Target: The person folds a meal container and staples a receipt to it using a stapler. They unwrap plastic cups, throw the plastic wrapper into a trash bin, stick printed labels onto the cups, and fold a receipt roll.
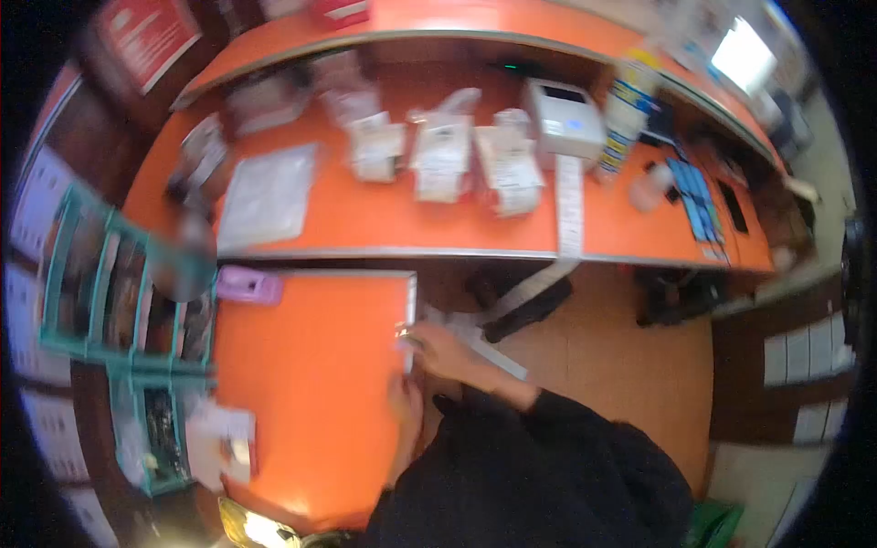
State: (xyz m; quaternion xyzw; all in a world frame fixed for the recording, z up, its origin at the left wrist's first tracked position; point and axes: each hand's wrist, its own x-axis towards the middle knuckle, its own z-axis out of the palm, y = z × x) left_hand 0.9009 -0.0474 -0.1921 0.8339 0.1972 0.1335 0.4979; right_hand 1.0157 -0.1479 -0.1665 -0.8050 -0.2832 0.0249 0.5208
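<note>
My right hand (437,351) is at the right edge of the orange side table (311,365), fingers closed together. A small shiny, dark and yellowish spot (405,336) shows at its fingertips, too blurred to name. Just below it, my left hand (406,400) is near the same table edge. Motion smears its fingers, so its grip does not show. Toward the far left corner of the table lies a purple stapler-like object (248,285).
Teal bins (137,292) line the left side. Along the orange counter (365,228) are several paper-labelled plastic packets (443,160), a clear plastic sheet (267,194), a label printer (565,123) with a hanging paper strip (570,205), a yellow-capped bottle (627,114) and a phone (733,206).
</note>
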